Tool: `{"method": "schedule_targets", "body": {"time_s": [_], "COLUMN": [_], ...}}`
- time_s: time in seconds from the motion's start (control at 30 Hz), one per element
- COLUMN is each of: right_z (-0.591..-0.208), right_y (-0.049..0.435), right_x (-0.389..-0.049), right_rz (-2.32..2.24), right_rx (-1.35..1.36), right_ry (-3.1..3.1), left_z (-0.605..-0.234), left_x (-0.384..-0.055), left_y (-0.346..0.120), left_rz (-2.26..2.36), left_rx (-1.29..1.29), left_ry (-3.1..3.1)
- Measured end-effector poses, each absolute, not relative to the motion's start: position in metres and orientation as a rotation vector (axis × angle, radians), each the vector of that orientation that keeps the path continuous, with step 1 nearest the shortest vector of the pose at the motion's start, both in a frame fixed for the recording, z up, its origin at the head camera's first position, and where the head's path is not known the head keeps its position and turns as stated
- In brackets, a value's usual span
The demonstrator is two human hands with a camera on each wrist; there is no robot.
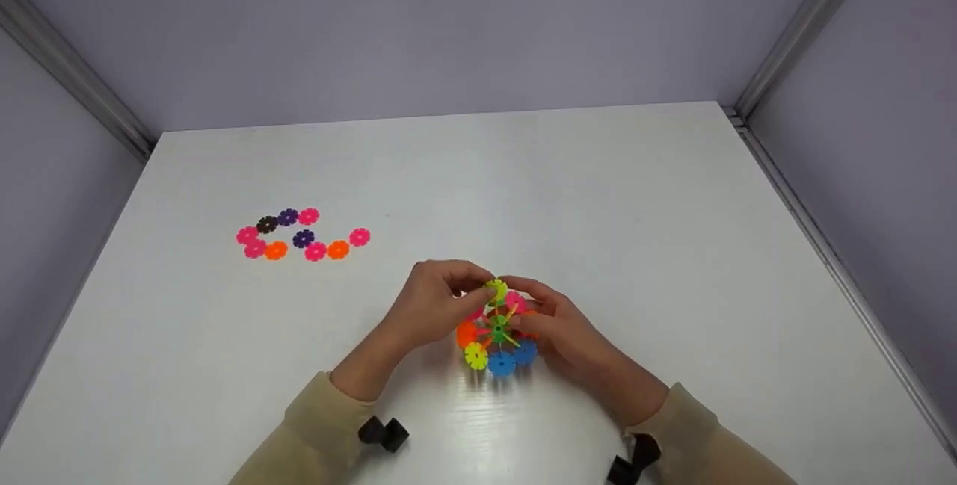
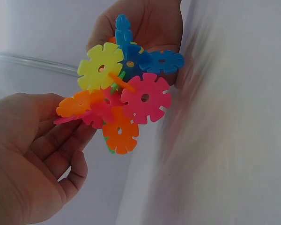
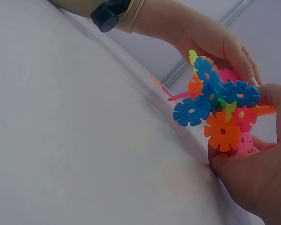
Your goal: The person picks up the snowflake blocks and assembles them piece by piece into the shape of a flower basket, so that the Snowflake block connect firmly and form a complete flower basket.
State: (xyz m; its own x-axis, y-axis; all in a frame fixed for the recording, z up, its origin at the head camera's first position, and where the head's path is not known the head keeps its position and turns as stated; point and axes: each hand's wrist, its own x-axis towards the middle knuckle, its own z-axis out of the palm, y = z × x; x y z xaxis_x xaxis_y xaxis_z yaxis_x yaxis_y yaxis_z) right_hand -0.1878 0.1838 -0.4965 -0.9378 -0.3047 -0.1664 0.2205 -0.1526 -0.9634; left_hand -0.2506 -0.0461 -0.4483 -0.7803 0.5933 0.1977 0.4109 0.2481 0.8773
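Both hands hold a cluster of interlocked plastic snowflake discs (image 1: 502,364) near the front middle of the table. Notched discs in blue, yellow, orange and pink stand out around a green centre disc (image 1: 498,329). My left hand (image 1: 437,306) pinches a yellow disc (image 1: 496,290) at the top of the cluster between thumb and fingers. From the right side, my right hand (image 1: 572,332) grips the cluster, thumb in front and fingers behind. Blue discs (image 3: 191,111) stick out on the side away from the right palm. The discs hide some of the fingertips.
Several loose snowflake discs, pink, orange, purple and one dark brown (image 1: 267,225), lie flat at the left of the white table (image 1: 598,193). Pale panels (image 1: 448,36) with metal rails enclose its back and sides. Black wrist devices (image 1: 383,434) sit at both sleeves.
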Motion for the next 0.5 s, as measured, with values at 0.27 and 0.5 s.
{"method": "schedule_targets", "body": {"time_s": [0.27,0.5], "right_z": [-0.497,-0.4956], "right_y": [0.1851,0.1866], "right_x": [-0.1885,-0.1885], "right_rz": [-2.164,-2.188], "right_rx": [-0.086,-0.105], "right_ry": [1.79,1.813], "left_z": [-0.4528,-0.453], "left_x": [-0.2499,-0.2487], "left_y": [-0.0456,-0.0453], "left_rz": [1.601,1.588], "left_rx": [0.961,0.959], "left_ry": [2.304,2.294]}}
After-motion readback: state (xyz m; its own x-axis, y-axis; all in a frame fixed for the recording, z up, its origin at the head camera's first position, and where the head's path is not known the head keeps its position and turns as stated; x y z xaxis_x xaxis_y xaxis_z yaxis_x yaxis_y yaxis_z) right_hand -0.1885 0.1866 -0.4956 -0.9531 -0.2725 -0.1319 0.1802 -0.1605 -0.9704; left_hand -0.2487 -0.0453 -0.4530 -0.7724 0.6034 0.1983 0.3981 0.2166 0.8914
